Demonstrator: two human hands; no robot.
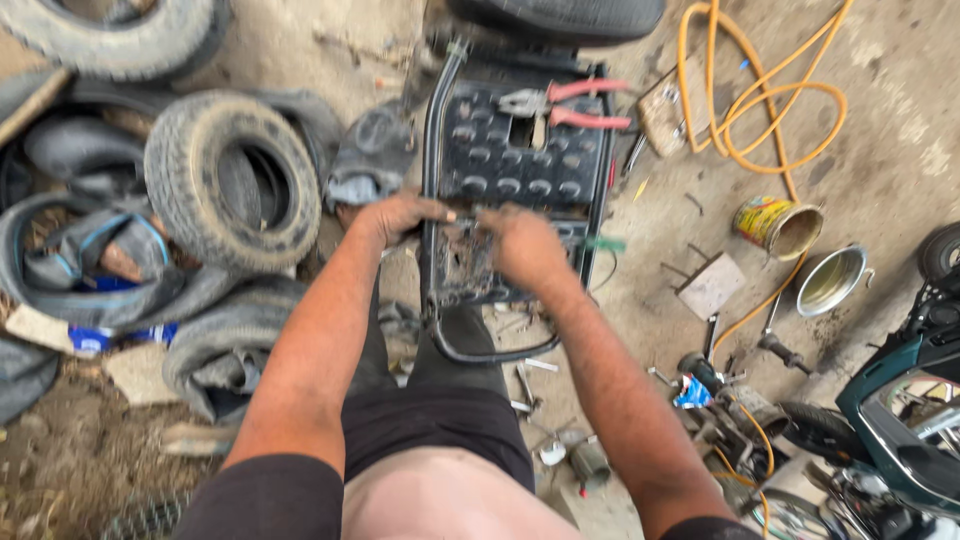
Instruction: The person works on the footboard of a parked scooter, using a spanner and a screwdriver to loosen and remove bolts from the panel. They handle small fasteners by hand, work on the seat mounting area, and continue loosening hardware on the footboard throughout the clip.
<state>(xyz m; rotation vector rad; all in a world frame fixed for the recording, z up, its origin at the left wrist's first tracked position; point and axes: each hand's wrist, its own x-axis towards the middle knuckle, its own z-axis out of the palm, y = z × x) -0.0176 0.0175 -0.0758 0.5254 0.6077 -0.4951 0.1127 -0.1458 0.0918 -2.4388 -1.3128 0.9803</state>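
A black metal rack [515, 160] with a tubular frame and rows of round holes stands in front of me, above my knees. My left hand [398, 216] grips the rack's left tube. My right hand [524, 245] rests fingers-down on the rack's dirty lower tray, pinching something small that I cannot make out. Red-handled pliers [570, 104] lie on the rack's upper part, beyond both hands. The picture is blurred around the hands.
Worn tyres [232, 180] and rubber tubes are piled at the left. A yellow hose [760, 100] coils at the upper right, near a paint tin [778, 225] and a metal pot [832, 279]. Loose tools [720, 400] litter the ground. A scooter [905, 400] stands at the right edge.
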